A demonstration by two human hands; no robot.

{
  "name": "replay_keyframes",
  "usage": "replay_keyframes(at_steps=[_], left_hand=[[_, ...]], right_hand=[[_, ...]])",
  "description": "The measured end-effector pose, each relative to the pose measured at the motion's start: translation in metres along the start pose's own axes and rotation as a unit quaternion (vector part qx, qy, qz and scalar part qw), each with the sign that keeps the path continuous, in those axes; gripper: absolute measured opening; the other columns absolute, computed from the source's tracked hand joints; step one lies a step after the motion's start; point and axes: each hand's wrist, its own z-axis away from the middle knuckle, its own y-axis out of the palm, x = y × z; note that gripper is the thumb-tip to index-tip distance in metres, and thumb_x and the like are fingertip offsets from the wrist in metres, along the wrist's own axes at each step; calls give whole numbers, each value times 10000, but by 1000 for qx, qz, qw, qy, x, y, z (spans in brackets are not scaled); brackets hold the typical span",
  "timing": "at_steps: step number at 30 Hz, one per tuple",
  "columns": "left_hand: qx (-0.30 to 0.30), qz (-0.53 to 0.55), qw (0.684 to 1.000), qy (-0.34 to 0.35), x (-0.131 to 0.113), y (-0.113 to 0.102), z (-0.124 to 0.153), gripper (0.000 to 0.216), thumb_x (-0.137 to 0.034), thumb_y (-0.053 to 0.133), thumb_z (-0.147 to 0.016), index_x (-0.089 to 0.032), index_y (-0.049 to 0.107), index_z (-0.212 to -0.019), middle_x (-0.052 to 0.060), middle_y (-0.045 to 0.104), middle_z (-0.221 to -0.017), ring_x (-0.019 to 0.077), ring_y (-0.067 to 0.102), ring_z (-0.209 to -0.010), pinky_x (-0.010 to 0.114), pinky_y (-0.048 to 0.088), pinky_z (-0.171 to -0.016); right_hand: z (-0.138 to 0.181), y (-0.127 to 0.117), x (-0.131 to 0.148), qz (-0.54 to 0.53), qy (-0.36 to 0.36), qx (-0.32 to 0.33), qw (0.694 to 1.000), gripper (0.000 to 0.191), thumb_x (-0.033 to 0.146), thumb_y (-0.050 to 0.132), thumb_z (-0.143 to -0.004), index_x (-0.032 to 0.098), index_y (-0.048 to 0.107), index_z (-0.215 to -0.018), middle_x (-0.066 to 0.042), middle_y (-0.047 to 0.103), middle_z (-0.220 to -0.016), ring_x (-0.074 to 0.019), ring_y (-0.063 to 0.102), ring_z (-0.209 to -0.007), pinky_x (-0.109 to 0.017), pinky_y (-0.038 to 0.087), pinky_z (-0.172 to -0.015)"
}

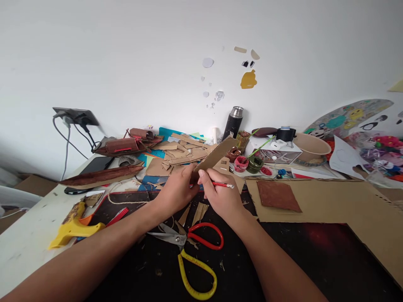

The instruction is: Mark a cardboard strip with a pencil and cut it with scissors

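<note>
Head view: left fingers grip long cardboard strip; right fingers clasp slim red pencil.

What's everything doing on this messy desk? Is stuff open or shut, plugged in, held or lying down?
Scissors: open, lying on the black mat
Glue gun: lying on its side
Red paint jar: open
Green paint jar: open
Plugs: in the wall socket
Cardboard strip: in the left hand
Red pencil: in the right hand
Flask: standing
</note>
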Motion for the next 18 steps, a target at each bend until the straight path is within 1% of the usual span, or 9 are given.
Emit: replay_keyframes(at_steps=[2, 6, 11, 13, 18], left_hand=[[-5, -18, 1000, 15, 2, 2, 1, 231, -87, 621, -812, -239, 565, -977, 72, 734, -917, 283, 720, -839, 344, 497, -697], [-5, -26, 999, 36, 4, 4, 2, 252, -89, 612, -815, -237, 565, -1014, 91, 727, -957, 299, 712, -875, 354, 496, -712], [-4, -16, 1000, 20, 3, 3, 1, 233, -82, 625, -800, -251, 555, -945, 60, 714, -884, 276, 704, -808, 341, 490, -697], [-4, 0, 1000, 11, 1, 1, 1, 237, -91, 630, -804, -250, 571, -970, 59, 728, -884, 283, 720, -819, 347, 503, -711], [13, 74, 997, -20, 1, -1, -2, 190, -182, 636, -866, -231, 609, -1048, 86, 785, -935, 297, 760, -837, 361, 542, -709]], right_hand=[[1, 1, 1, 29, -3, 13, 999, 413, 389, 459, -1107, 237, 608, -753, 4, 607, -558, -183, 615, -549, -298, 415, -607], [2, 4, 0, 58, -16, 23, 998, 411, 392, 450, -1109, 239, 598, -756, -33, 680, -650, -203, 658, -619, -306, 425, -633], [2, 2, -1, 38, 1, 16, 999, 411, 398, 448, -1111, 245, 627, -774, 11, 590, -527, -184, 619, -539, -293, 435, -611], [1, 1, -1, 36, 6, 9, 999, 419, 408, 447, -1112, 247, 630, -771, 18, 577, -508, -183, 618, -530, -292, 431, -603], [-1, -1, -3, 38, -6, -18, 999, 439, 416, 457, -1115, 242, 623, -749, 15, 598, -522, -179, 629, -548, -293, 435, -625]])
